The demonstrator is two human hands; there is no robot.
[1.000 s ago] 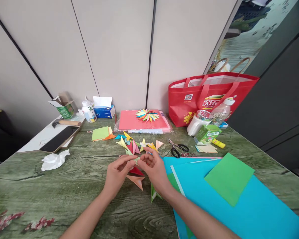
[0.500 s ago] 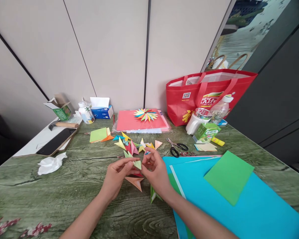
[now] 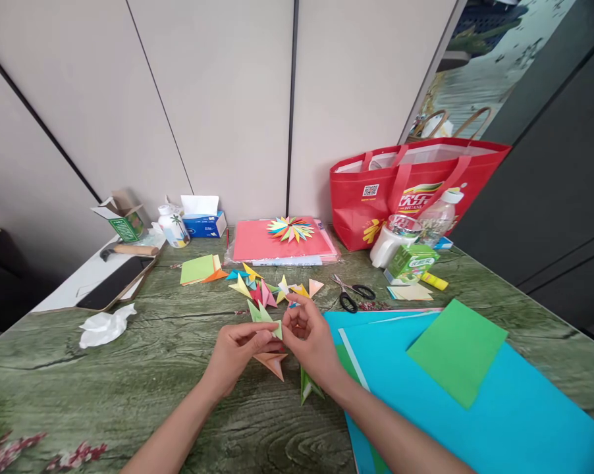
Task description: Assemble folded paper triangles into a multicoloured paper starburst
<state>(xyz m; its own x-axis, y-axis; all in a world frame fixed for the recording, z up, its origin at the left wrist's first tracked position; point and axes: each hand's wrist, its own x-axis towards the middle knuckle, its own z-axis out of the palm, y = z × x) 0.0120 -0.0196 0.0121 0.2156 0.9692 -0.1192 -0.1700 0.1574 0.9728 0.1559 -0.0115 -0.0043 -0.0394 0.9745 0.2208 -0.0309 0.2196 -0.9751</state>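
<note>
Between the two hands, over the middle of the table (image 3: 168, 388), a small pale green folded paper (image 3: 278, 330). Left hand (image 3: 232, 355) grasps it, thumb below and fingertips above; its left part is covered by those fingers, so the full shape cannot be made out. Right hand (image 3: 311, 339) sits just beside the paper's right edge, fingers curled, thumb toward it; whether they pinch it or only come near, cannot tell.

Just beyond the left fingertips, a pale green pointed piece (image 3: 258, 312), its near end hidden behind the hand. Below the hands, a peach piece (image 3: 273, 364), partly covered, with a sliver of red above it too small to identify. Under the right wrist, a green piece (image 3: 307, 387), top covered by the hand.

Farther off, a loose cluster of folded pieces (image 3: 267, 291), overlapping, count uncertain. Right of it, open scissors (image 3: 349, 294). Near right, a large blue sheet (image 3: 425, 375), cut off by the frame and crossed by the right forearm; a green square (image 3: 458, 352) lies on it. Far side: a multicoloured paper ring (image 3: 280, 230) on red sheets (image 3: 252, 245). Far right, a red bag (image 3: 356, 214), partly hidden by a clear bottle (image 3: 440, 218).
</note>
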